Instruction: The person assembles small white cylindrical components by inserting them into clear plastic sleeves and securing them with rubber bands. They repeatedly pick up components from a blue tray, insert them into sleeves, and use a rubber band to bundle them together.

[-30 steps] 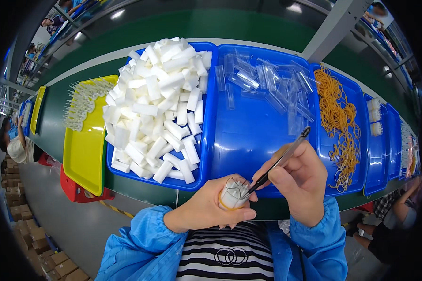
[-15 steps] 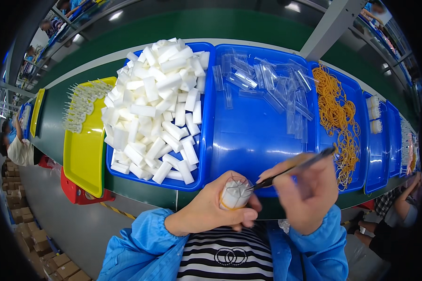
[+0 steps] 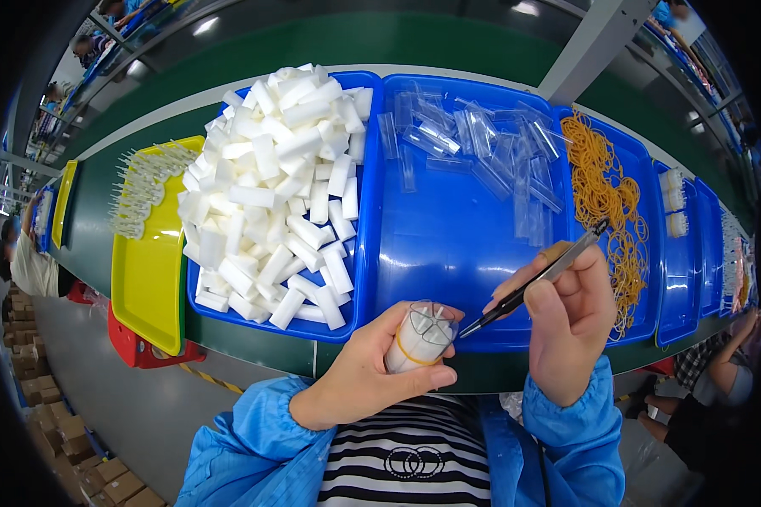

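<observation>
My left hand (image 3: pixel 359 372) is wrapped round a short bundle of white pieces (image 3: pixel 414 351) with an orange rubber band (image 3: pixel 413 353) about its middle. Dark thin loops, like wire or cord, cross the bundle's top, and small white tips stick up among them. In my right hand (image 3: pixel 571 325) is a pair of black tweezers (image 3: pixel 534 283), pinched between thumb and fingers. The tweezers' points are beside the upper right rim of the bundle; whether they touch it I cannot tell.
White foam-like blocks (image 3: pixel 271 177) heap over a blue tray at left. Clear plastic sleeves (image 3: pixel 482 144) lie in the middle blue tray (image 3: pixel 431 253). Orange rubber bands (image 3: pixel 600 186) fill a tray at right. A yellow tray (image 3: pixel 148 279) holds white stemmed parts (image 3: pixel 148 186). A grey post (image 3: pixel 588 51) rises behind.
My right hand and the tweezers have drawn back a little to the right, and the tweezers' points have moved off the bundle's top to its side. The left hand has shifted slightly left.
</observation>
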{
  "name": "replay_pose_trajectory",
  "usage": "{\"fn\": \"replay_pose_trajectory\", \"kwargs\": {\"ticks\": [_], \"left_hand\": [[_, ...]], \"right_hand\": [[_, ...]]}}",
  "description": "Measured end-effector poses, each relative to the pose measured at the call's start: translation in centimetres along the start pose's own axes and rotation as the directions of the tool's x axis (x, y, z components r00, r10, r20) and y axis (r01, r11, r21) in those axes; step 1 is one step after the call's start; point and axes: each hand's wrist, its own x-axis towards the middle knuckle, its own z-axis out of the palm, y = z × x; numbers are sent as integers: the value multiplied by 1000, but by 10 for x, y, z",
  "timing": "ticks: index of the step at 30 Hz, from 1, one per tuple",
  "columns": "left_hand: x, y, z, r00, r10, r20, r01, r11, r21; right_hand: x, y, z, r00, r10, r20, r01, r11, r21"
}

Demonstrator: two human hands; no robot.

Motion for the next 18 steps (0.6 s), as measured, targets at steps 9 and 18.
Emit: {"fn": "replay_pose_trajectory", "kwargs": {"ticks": [9, 18], "left_hand": [[0, 1, 3, 998, -68, 9, 68, 998, -10], [0, -3, 1, 996, -82, 28, 84, 994, -63]], "right_hand": [[0, 4, 1, 991, 14, 135, -13, 1000, -9], [-8, 6, 0, 952, -228, 206, 291, 884, -365]]}}
